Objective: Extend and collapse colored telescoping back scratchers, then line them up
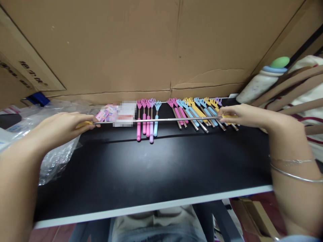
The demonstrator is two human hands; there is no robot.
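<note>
A telescopic back scratcher point(161, 119) with a thin metal rod is drawn out long and level above the black table. My left hand point(75, 121) is closed around its yellow end at the left. At the right, my right hand point(233, 114) pinches the other yellow end; which end is the claw and which the handle is hidden by the fingers. Behind the rod lies a small row of pink, purple and blue back scratchers point(147, 117). Farther right, near my right hand, is a larger group of pink, blue, yellow and purple back scratchers point(194, 112).
Crumpled clear plastic bags point(59, 161) lie on the left of the black table point(156, 171), beside colourful cards point(107, 112). Tall cardboard point(121, 47) stands behind. A white bottle point(262, 82) with a green top and a bag with brown straps point(300, 84) stand at right.
</note>
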